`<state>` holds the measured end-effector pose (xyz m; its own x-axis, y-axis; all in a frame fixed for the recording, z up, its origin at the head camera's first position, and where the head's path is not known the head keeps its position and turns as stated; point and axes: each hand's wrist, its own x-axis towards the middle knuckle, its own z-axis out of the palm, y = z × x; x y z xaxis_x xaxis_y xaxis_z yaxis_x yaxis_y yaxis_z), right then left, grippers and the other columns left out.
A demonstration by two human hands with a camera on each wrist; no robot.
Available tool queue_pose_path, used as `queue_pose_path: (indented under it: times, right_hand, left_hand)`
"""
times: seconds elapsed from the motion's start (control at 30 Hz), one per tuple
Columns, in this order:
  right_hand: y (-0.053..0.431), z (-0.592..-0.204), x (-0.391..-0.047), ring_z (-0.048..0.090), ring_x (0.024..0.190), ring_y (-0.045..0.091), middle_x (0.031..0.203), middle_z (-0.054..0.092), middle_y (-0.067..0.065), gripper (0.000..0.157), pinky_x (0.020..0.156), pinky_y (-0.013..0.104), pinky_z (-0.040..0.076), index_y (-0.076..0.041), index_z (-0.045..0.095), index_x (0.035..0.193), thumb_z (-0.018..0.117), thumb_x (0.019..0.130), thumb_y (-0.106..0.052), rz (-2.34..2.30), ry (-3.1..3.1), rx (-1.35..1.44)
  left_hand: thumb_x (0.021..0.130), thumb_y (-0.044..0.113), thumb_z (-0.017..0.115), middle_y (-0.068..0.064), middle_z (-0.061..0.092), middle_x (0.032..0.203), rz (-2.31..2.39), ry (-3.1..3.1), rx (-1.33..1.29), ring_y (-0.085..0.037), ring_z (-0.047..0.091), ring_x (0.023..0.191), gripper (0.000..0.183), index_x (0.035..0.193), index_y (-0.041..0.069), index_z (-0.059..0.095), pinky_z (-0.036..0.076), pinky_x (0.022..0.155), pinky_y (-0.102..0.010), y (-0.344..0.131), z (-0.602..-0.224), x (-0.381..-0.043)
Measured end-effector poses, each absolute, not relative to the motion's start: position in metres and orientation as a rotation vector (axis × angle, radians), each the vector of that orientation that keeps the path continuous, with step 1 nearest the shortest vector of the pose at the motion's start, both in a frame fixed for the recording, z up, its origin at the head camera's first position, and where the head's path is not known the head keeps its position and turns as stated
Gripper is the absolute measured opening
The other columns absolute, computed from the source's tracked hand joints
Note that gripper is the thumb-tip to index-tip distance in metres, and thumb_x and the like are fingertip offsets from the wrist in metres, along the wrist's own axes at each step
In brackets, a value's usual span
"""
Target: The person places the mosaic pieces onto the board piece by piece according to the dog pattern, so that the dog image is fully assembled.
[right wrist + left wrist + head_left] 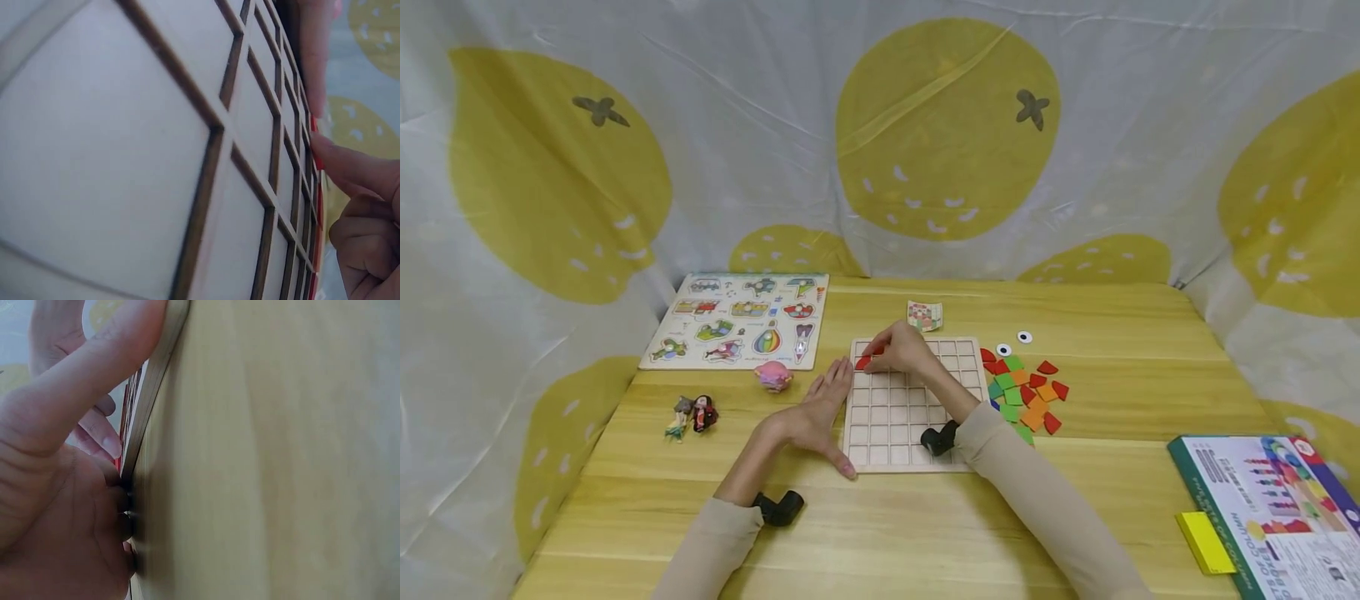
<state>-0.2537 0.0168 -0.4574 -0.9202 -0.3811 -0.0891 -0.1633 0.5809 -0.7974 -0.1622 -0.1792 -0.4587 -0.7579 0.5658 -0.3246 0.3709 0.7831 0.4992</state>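
A square wooden grid board (898, 433) lies on the table in front of me. My right hand (901, 348) reaches over it to the upper left cells. Thumb and forefinger pinch a red quarter-round tile (862, 363) there, and the right wrist view shows red (317, 162) between the fingertips at the board's far side. More red shows along that edge, partly hidden by the fingers. Spread out, my left hand (820, 414) rests along the board's left side, its fingertips by the upper part and its thumb at the lower left corner.
Loose red, green and orange tiles (1028, 392) lie right of the board, with two eye discs (1003, 350) behind. A small pattern card (924, 316) is above it. To the left are a picture puzzle (741, 321), a pink toy (772, 377) and figurines (692, 415). A box (1270, 500) stands right.
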Motion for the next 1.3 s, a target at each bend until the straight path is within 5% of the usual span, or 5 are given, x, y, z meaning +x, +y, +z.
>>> queue_pose_path:
  times: [0.47,0.8,0.9,1.1,1.3]
  right_hand:
    - [0.036,-0.455,-0.258,0.044,0.063,0.012,0.082,0.071,0.006,0.026,0.054,0.021,0.035,-0.014,0.079,0.098,0.084,0.073,-0.015,-1.245,2.51,-0.445]
    - [0.181,-0.428,-0.24,0.026,0.045,0.014,0.053,0.034,-0.001,0.027,0.043,0.025,0.025,-0.012,0.073,0.113,0.072,0.086,-0.016,-1.297,2.62,-0.224]
    - [0.217,-0.435,-0.236,0.026,0.044,0.012,0.053,0.036,-0.003,0.024,0.044,0.024,0.026,-0.009,0.073,0.112,0.068,0.089,-0.015,-1.278,2.588,-0.12]
    - [0.244,-0.457,-0.238,0.054,0.058,0.009,0.076,0.073,0.0,0.032,0.054,0.022,0.043,-0.002,0.071,0.112,0.073,0.086,-0.021,-1.332,2.459,0.022]
    - [0.256,-0.465,-0.24,0.064,0.069,0.005,0.09,0.076,-0.002,0.034,0.059,0.02,0.049,-0.005,0.073,0.111,0.076,0.083,-0.024,-1.354,2.463,0.153]
  left_hand:
    - [0.054,0.058,0.087,-0.018,-0.023,0.159,0.566,2.496,0.728,-0.033,-0.019,0.149,0.154,0.151,0.001,-0.016,-0.004,0.122,-0.054,-0.176,-0.461,-0.164]
    - [0.05,0.059,0.089,-0.017,-0.024,0.159,0.571,2.506,0.693,-0.032,-0.019,0.149,0.156,0.152,0.002,-0.016,-0.004,0.122,-0.053,-0.178,-0.458,-0.162]
    - [0.05,0.059,0.089,-0.017,-0.024,0.159,0.574,2.508,0.68,-0.033,-0.019,0.149,0.156,0.152,0.002,-0.016,-0.004,0.122,-0.054,-0.182,-0.457,-0.161]
    - [0.051,0.06,0.088,-0.017,-0.024,0.159,0.569,2.508,0.695,-0.033,-0.019,0.149,0.156,0.152,0.002,-0.016,-0.003,0.122,-0.055,-0.184,-0.458,-0.163]
    - [0.051,0.06,0.087,-0.018,-0.024,0.159,0.568,2.499,0.727,-0.034,-0.019,0.149,0.155,0.152,0.001,-0.015,-0.003,0.122,-0.056,-0.179,-0.458,-0.163]
